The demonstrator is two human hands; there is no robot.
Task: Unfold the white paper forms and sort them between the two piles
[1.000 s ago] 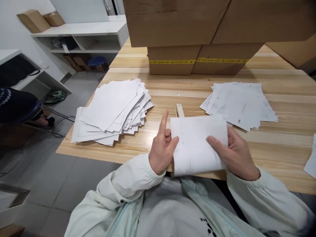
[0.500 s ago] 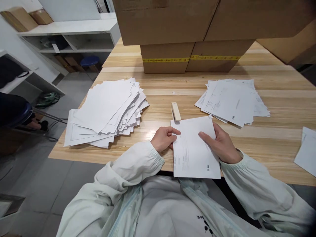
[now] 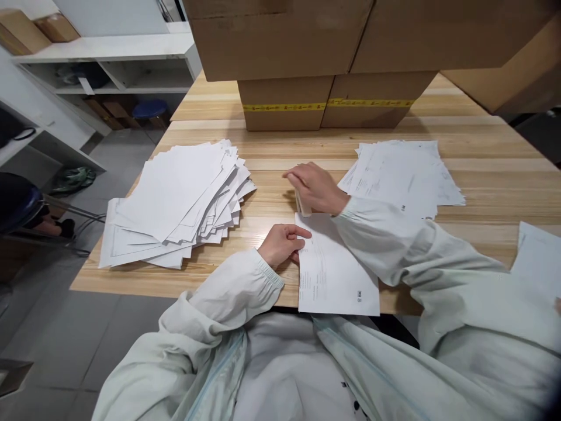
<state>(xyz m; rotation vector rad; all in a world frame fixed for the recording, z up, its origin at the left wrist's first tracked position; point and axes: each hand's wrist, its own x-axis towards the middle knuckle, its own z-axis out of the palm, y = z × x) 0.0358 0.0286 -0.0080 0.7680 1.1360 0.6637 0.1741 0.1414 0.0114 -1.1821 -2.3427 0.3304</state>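
A printed white sheet (image 3: 337, 275) lies in front of me at the table's near edge, partly covered by my right sleeve. My left hand (image 3: 283, 244) grips the sheet's left edge, index finger on top and other fingers at its side. At the sheet's upper left corner is a cream stapler (image 3: 302, 206), its front end by the paper. My right hand (image 3: 318, 188) is closed over the stapler's top and hides most of it. Whether the stapler is pressed down I cannot tell.
A tall messy paper stack (image 3: 175, 199) stands on the left of the wooden table (image 3: 272, 158), a lower paper pile (image 3: 398, 175) on the right. More paper (image 3: 539, 260) lies at the far right. Large cardboard boxes (image 3: 284, 105) stand at the back. A blue stool (image 3: 151, 109) is beyond the table.
My right hand has let go of the sheet's right side and moved up and left onto the stapler. My left hand keeps its hold on the sheet. The view has shifted slightly.
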